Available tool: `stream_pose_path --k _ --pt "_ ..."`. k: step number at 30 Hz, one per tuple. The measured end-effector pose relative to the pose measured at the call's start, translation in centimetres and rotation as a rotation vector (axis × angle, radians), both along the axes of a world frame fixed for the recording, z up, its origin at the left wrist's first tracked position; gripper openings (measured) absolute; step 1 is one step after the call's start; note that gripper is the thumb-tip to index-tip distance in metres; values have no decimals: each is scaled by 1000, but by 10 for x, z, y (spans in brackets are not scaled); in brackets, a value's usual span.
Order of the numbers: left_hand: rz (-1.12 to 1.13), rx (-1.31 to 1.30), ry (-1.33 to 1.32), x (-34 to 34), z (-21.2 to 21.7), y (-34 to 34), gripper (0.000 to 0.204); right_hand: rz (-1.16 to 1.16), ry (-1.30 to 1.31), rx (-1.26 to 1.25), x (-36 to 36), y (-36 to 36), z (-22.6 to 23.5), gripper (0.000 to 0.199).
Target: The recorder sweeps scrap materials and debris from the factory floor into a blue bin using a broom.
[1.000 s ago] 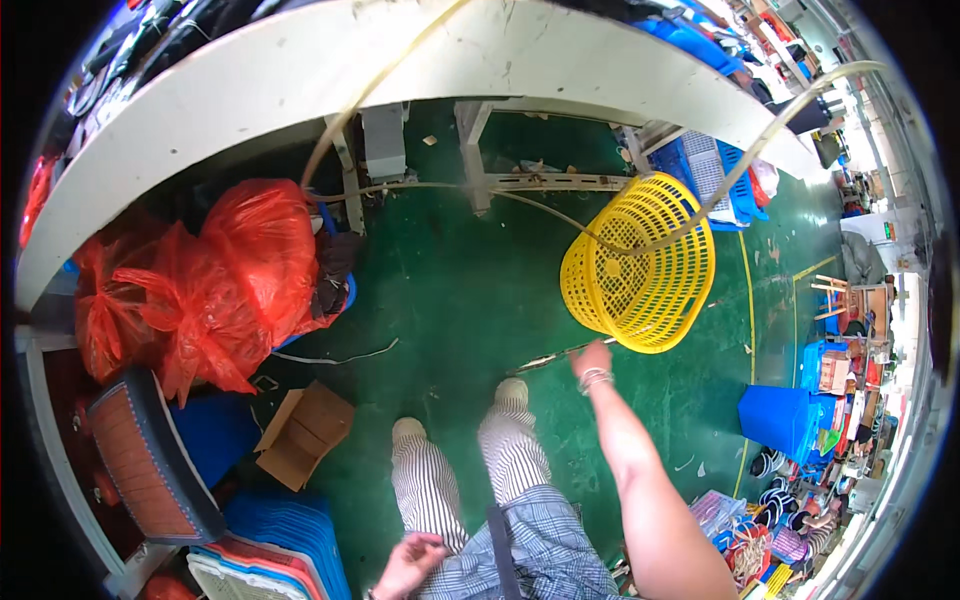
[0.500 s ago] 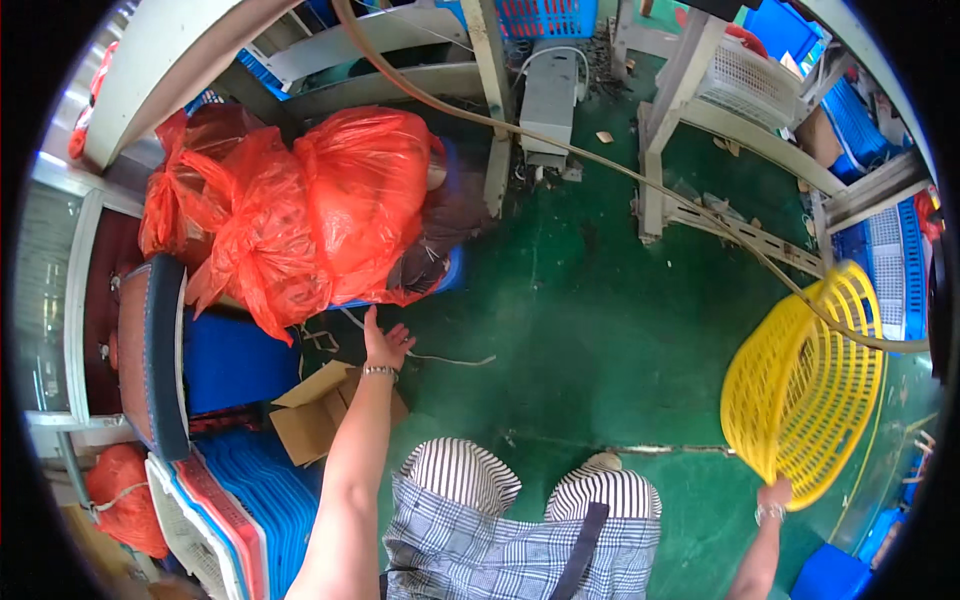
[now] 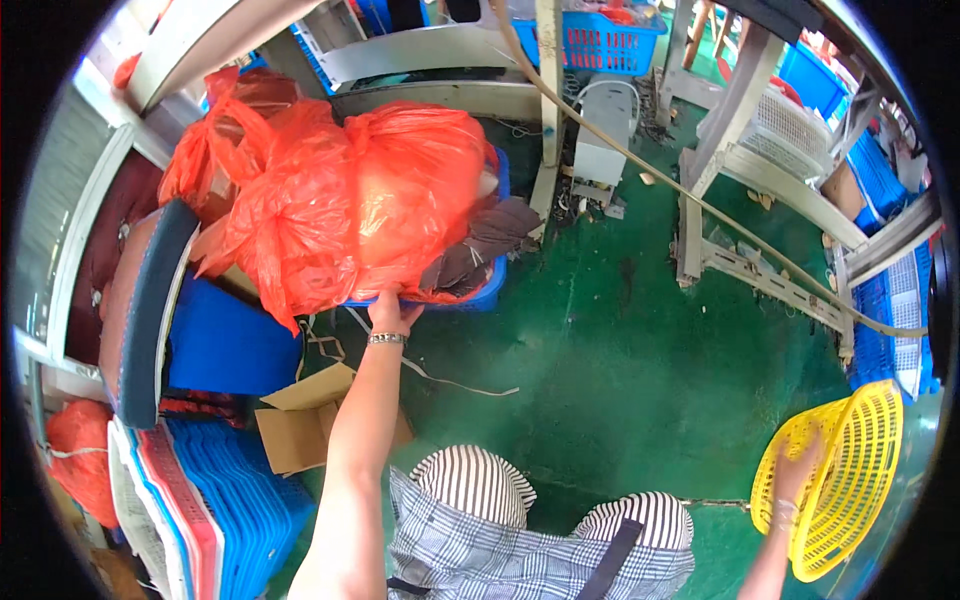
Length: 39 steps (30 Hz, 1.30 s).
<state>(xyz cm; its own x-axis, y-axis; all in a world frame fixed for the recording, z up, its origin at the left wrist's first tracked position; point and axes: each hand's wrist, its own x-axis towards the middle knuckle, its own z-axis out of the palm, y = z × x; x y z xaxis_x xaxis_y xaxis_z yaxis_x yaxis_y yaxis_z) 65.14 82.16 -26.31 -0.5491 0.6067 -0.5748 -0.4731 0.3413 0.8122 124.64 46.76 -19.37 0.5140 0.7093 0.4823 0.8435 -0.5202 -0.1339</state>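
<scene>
left hand (image 3: pixel 392 314) rests at the near rim of a blue tub (image 3: pixel 488 292), its fingertips lost beneath the red bags (image 3: pixel 400 190), so whether it pinches the rim or only touches it cannot be told; right hand (image 3: pixel 797 468) lies against the yellow basket (image 3: pixel 868 470), fingers pointing away from the body, though blur hides whether they close on the slotted side. the tub sits ahead and to the left, directly beyond the left hand, which is much the nearer of the two; the bags hide most of it, so its long axis cannot be read. the basket is out at the far right, tilted, the long line of its rim slanting from upper right to lower left. green floor (image 3: pixel 620 380) lies between tub and basket, the two well apart. of the containers, the tub bears the bulging bags, with dark cloth (image 3: pixel 500 238) spilling at its right end. behind the left forearm (image 3: pixel 345 490) is an open carton (image 3: pixel 290 440), flap raised, its contents unclear. left of it, nested baskets (image 3: pixel 235 510), blue with red and pale ones, lean on their sides near a blue bin (image 3: pixel 232 345). farther off, a blue crate (image 3: pixel 605 45) holds red things too small to name.
</scene>
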Motion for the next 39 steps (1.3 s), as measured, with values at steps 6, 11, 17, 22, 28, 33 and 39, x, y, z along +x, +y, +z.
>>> stream_pose_path --k 6,11,17,22,28,33,39 --pt "-153 103 -77 -18 -4 -14 28 572 1591 -380 -298 285 -70 76" --pt "-203 85 -96 -22 -4 -12 26 556 1625 -274 -393 389 -84 32" --pt "-217 47 -10 -19 0 -28 25 574 1258 -130 -400 368 -109 23" --pt "-447 182 -110 16 3 -115 30 715 1291 -141 -334 320 -128 30" --pt "-85 245 -456 -33 7 -203 36 835 1162 -63 -267 268 -127 31" --pt "-52 158 -292 -34 -15 -233 27 854 1254 -89 -239 162 -100 35" --pt "-429 -80 -445 22 48 -254 31 446 1362 -32 -171 75 -83 33"
